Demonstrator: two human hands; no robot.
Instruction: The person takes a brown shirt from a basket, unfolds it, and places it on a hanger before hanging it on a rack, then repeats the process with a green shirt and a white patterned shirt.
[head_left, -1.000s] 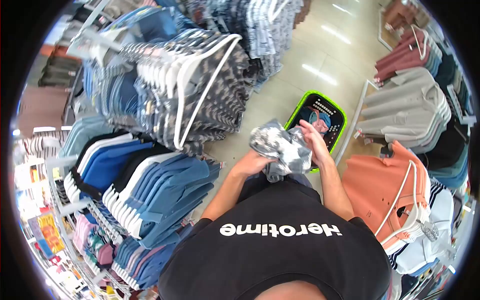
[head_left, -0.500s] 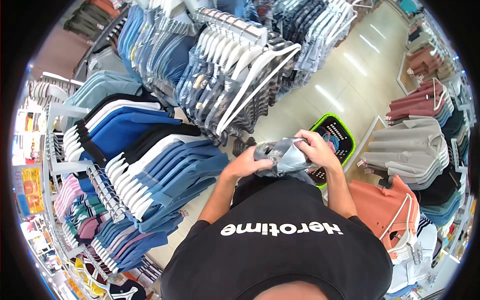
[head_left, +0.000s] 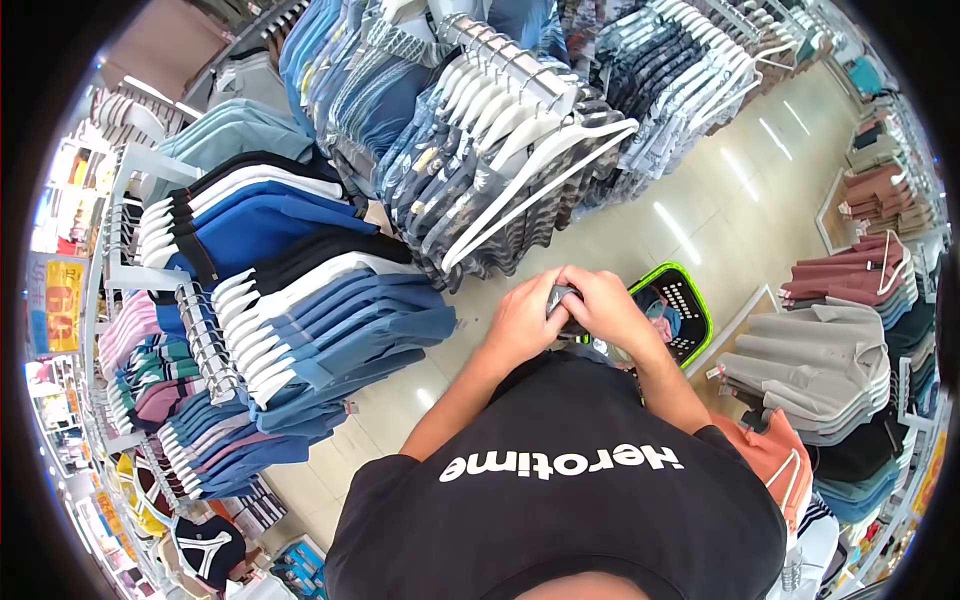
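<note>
The left hand (head_left: pixel 522 318) and right hand (head_left: pixel 610 312) are brought together in front of the black T-shirt (head_left: pixel 555 500), with bundled grey fabric (head_left: pixel 562 297) pinched between the thumbs and fingers. Most of the fabric is hidden by the hands, so its shape cannot be told.

Just beside the right hand, a black shopping basket (head_left: pixel 690 308) with a bright green rim is seen, its near side partly covered by the hand and forearm. Blue and pink items (head_left: pixel 662 322) are held inside it, and its perforated wall is left exposed. Pale floor tiles (head_left: pixel 625 235) are seen beyond the hands.

The aisle is bordered by clothing on both sides. To the left, blue shirts (head_left: pixel 375 325) are hung close to the left forearm, and camouflage garments (head_left: pixel 510 250) are hung behind a large white hanger (head_left: pixel 541 197). To the right, grey polo shirts (head_left: pixel 810 350) are hung past the basket, with a coral shirt (head_left: pixel 775 450) partly hidden by the right shoulder.
</note>
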